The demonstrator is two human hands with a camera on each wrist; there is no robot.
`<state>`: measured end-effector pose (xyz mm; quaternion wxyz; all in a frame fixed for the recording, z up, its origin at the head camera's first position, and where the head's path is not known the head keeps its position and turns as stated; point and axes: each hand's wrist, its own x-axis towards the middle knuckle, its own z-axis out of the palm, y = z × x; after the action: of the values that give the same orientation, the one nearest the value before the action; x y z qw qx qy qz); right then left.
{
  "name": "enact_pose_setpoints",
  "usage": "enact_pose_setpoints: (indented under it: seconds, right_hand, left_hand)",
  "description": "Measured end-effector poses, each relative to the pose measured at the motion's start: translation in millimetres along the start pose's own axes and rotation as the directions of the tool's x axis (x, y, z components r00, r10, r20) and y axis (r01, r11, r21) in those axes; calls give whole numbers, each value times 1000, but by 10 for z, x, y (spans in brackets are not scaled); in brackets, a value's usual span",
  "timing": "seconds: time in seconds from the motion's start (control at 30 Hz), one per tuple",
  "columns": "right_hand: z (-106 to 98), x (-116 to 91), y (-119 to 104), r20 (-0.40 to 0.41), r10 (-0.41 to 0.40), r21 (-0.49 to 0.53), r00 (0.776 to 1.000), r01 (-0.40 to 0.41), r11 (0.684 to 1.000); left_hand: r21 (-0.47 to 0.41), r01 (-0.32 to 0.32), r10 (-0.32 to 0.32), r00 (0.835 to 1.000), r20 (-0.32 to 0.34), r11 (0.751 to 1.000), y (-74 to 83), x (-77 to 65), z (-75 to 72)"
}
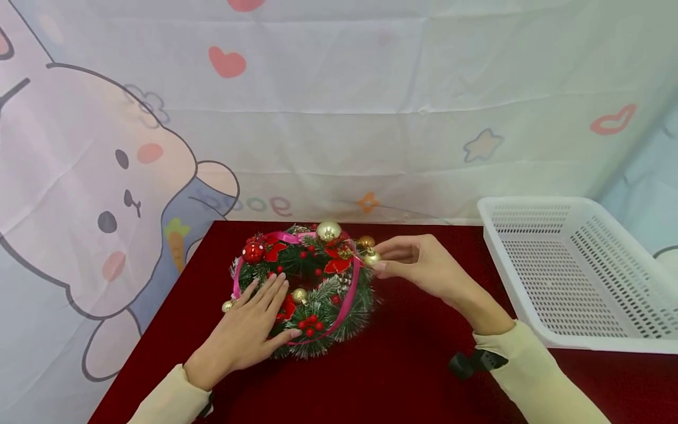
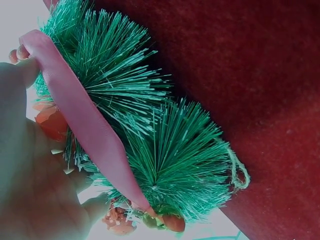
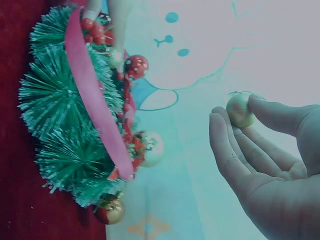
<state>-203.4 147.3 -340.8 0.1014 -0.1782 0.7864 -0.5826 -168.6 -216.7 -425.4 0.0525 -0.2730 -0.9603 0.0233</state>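
A green Christmas wreath (image 1: pixel 360 312) lies on the dark red cloth, dressed with a pink ribbon (image 2: pixel 85 120), red flowers and berries. My left hand (image 1: pixel 249 330) rests on its left front part, fingers straight and thumb spread to the front. Between thumb and fingertips my right hand (image 1: pixel 424 265) pinches a small gold ball ornament (image 3: pixel 240 110) at the wreath's right side; the right wrist view shows it apart from the greenery. Also on the wreath are a large gold ball (image 1: pixel 329 231), a white-spotted red ball (image 1: pixel 253 252) and a glittery gold ball (image 1: pixel 299 295).
A white plastic basket (image 1: pixel 593 277) with slotted sides stands at the right. Dark red cloth (image 1: pixel 413 377) covers the table. Behind it hangs a pale curtain (image 1: pixel 339 141) printed with a rabbit and hearts.
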Motion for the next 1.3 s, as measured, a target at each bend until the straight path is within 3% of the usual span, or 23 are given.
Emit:
enact_pose_setpoints:
  seconds: [0.4,0.97,1.3]
  right_hand:
    - [-214,-40,-114,17,-28,77,999,27,997]
    - [-735,-193,-249,-59,-49,29,997,51,998]
    - [-1103,-254,-233,-91,-81,219,993,99,971]
  left_hand:
    - [-6,-4,4,1000,-11,1000,-9,-7,3]
    - [-27,3,-3,1000,1,1000,-3,7,7]
    - [-24,8,-8,1000,4,1000,-15,4,1]
